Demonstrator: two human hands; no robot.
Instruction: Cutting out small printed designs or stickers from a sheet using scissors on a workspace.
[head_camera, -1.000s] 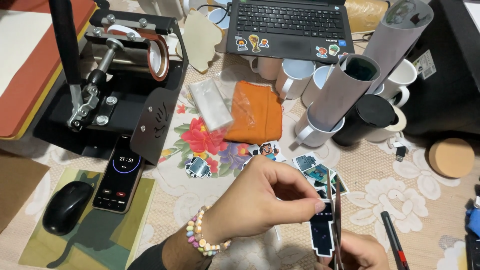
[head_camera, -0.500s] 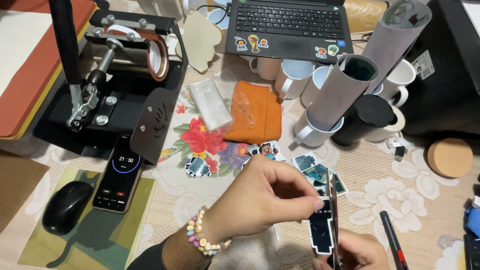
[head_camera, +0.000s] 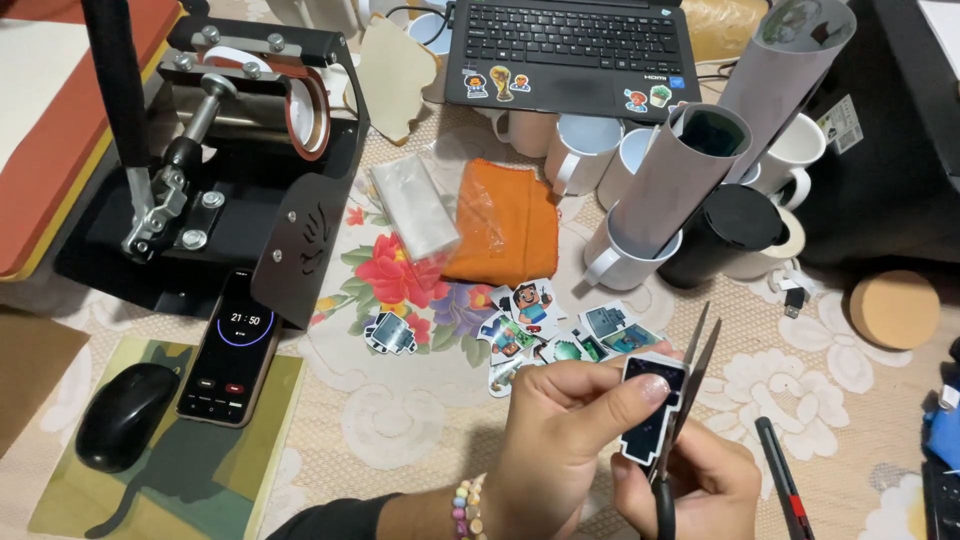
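- In the head view, we see the left hand (head_camera: 560, 440) pinching a small printed sticker (head_camera: 650, 410) between thumb and forefinger, fingers closed on its left edge so the rest of the paper stands free for the blades.
- The right hand (head_camera: 690, 490) is wrapped around the handles of a pair of scissors (head_camera: 685, 390); the blades point up and away, slightly parted, and run along the sticker's right edge. We judge the paper is held upright and close to the camera so the outline can be followed closely.
- The sticker sits between the two hands, touching both the left fingertips and the scissor blades, low and right of centre in the picture.
- Just beyond the hands, a cluster of cut stickers (head_camera: 545, 330) lies spread flat on the flowered tablecloth (head_camera: 400, 420), with one more apart to the left; we take it they are laid out within easy reach.
- Further back stand white mugs (head_camera: 580, 150), two rolled sheets (head_camera: 680, 170) propped in mugs, an orange cloth (head_camera: 505, 220) and a laptop (head_camera: 570, 45).
- To the left are a mug press (head_camera: 220, 150), a phone (head_camera: 228, 345) showing a timer dial, and a computer mouse (head_camera: 125, 415).
- A red-and-black pen (head_camera: 785, 490) lies right of the hands, and a cork coaster (head_camera: 893, 308) lies further off.
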